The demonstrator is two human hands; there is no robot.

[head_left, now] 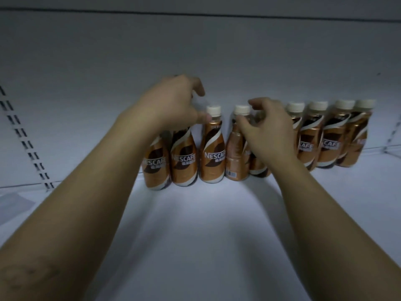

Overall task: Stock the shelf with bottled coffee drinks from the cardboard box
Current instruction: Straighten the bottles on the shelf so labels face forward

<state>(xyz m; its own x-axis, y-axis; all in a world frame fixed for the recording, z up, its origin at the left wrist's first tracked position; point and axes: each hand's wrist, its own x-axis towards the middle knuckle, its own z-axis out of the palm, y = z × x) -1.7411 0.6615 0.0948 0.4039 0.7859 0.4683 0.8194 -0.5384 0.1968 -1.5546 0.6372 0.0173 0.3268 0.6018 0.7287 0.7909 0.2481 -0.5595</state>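
A row of brown-and-gold bottled coffee drinks with white caps stands along the back of the white shelf (206, 224). My left hand (173, 103) is curled over the tops of the two leftmost bottles (183, 161), hiding their caps; the outermost one (156, 168) leans slightly. My right hand (267, 131) hovers with fingers apart in front of a bottle (258, 168) whose top it hides. Its thumb and forefinger are close to the cap of the bottle turned label-backwards (237, 153). Between my hands stands one bottle (212, 153) on its own. The cardboard box is out of view.
Several more bottles (329, 140) stand close together at the right end of the row. The shelf's white back wall (217, 57) is right behind them. A slotted upright (26, 140) runs down the left side, another at the far right (392, 135).
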